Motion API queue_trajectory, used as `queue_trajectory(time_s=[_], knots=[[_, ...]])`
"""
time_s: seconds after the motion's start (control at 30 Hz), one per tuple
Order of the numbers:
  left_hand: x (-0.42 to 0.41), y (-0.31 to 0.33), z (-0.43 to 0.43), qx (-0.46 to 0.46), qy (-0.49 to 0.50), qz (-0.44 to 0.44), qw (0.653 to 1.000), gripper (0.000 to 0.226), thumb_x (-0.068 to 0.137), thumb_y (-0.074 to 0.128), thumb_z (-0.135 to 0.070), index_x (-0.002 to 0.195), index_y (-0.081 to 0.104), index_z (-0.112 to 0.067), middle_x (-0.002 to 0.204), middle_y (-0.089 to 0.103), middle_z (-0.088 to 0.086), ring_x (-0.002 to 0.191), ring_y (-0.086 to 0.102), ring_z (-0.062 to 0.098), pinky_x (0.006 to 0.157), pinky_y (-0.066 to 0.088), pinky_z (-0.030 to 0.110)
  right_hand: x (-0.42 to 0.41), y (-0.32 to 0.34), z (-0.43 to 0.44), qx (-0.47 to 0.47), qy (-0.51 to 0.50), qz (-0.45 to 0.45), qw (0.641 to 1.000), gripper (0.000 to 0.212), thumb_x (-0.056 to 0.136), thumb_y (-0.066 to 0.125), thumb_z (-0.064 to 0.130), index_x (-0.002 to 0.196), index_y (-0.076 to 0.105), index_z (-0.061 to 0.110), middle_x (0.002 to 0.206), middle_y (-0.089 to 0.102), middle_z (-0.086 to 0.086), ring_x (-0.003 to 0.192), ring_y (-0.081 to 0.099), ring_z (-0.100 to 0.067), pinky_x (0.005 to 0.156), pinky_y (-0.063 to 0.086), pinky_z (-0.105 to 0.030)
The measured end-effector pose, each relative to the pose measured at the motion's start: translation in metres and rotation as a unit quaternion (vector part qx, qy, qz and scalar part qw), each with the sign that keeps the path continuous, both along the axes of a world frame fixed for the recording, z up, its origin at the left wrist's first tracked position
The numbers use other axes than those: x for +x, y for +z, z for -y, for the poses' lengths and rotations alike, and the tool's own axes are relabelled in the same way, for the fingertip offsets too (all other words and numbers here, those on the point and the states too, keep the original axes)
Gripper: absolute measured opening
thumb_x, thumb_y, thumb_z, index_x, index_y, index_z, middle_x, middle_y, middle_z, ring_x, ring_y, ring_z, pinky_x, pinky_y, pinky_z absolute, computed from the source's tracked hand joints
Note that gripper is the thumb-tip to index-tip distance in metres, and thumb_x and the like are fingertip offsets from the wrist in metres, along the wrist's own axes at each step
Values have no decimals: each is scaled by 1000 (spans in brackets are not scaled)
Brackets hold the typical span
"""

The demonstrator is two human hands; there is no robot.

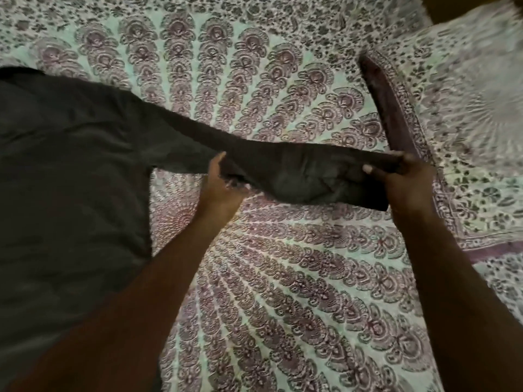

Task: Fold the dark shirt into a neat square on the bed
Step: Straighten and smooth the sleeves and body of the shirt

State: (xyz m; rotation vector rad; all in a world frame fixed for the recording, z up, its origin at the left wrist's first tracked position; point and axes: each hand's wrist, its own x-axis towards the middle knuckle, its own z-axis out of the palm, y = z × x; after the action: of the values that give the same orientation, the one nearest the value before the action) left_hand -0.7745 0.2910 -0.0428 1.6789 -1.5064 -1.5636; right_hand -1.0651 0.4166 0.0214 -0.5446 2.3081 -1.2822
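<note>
On the bed (283,278), left hand (219,183) and right hand (402,179) pinch the dark shirt (70,165) by its sleeve (297,171); hold it taut, fold inward

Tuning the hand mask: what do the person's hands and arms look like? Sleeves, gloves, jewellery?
Left hand and right hand are bare: no gloves, no visible rings. Left forearm and right forearm are uncovered down to the frame's edge, with no sleeve, watch or band in view.

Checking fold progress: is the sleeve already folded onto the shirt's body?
No, the sleeve stretches away from the dark shirt, gripped by the left hand and right hand.
</note>
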Motion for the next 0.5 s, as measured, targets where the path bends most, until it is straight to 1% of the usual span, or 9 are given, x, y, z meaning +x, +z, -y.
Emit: queue_trajectory(time_s=[0.03, 0.1, 0.17, 0.23, 0.27, 0.33, 0.37, 0.43, 0.5], knots=[[-9, 1, 3, -37, 11, 96, 995, 80, 82, 84, -23, 149, 42, -37, 139, 54, 10, 129, 56, 34, 98, 50, 35, -11, 0, 5, -18, 0, 7, 1000, 43, 77, 87, 6, 115, 68, 3, 110, 75, -15, 103, 73, -30, 90, 61, -41], [-23, 11, 7, -119, 30, 295, 947, 71, 79, 79, -35, 143, 49, -37, 147, 40, 19, 135, 41, 45, 109, 38, 54, -32, 2, 16, -38, 2, -2, 999, 34, 80, 84, 5, 111, 70, 6, 106, 76, -14, 100, 75, -28, 87, 62, -40], [-30, 18, 9, -214, 18, 385, 897, 67, 69, 75, -39, 134, 58, -33, 151, 35, 17, 136, 36, 45, 112, 31, 60, -48, 4, 27, -52, 14, 0, 999, 31, 83, 81, 2, 111, 70, 5, 103, 76, -11, 92, 75, -18, 77, 61, -30], [-34, 13, 14, -271, -36, 400, 875, 62, 64, 73, -35, 126, 66, -28, 155, 33, 15, 140, 33, 44, 113, 27, 63, -63, 5, 36, -64, 23, 7, 998, 30, 85, 79, -1, 114, 68, 2, 101, 75, -8, 85, 73, -7, 69, 58, -20], [-36, 9, 17, -276, -70, 400, 871, 59, 68, 73, -34, 126, 67, -27, 160, 31, 13, 146, 29, 42, 115, 23, 65, -70, 4, 40, -70, 25, 14, 997, 31, 86, 78, -2, 115, 67, 1, 100, 75, -7, 83, 73, -5, 67, 57, -18], [-40, -1, 25, -256, -132, 388, 875, 57, 82, 66, -38, 138, 61, -28, 167, 27, 9, 154, 20, 36, 119, 14, 67, -82, 0, 51, -68, 29, 7, 997, 31, 85, 77, -5, 114, 66, 0, 97, 74, -6, 79, 72, 0, 66, 57, -16], [-44, -5, 30, -244, -150, 376, 881, 58, 87, 57, -42, 144, 57, -29, 168, 27, 7, 156, 18, 33, 121, 11, 65, -89, -4, 58, -63, 30, -2, 998, 31, 84, 78, -6, 112, 66, 1, 97, 74, -6, 79, 72, 1, 68, 57, -16], [-56, -11, 40, -216, -166, 342, 900, 65, 92, 40, -50, 154, 46, -31, 171, 25, 3, 158, 16, 29, 123, 11, 60, -100, -14, 69, -47, 37, -12, 998, 32, 82, 80, -5, 108, 66, 6, 100, 74, -7, 87, 73, -8, 75, 60, -19], [-66, -24, 45, -189, -187, 342, 901, 59, 104, 36, -54, 160, 33, -37, 174, 15, 1, 160, 9, 29, 125, 11, 59, -107, -29, 76, -2, 52, -23, 998, 31, 82, 81, -1, 106, 65, 12, 101, 74, -3, 95, 73, -14, 83, 60, -21]])
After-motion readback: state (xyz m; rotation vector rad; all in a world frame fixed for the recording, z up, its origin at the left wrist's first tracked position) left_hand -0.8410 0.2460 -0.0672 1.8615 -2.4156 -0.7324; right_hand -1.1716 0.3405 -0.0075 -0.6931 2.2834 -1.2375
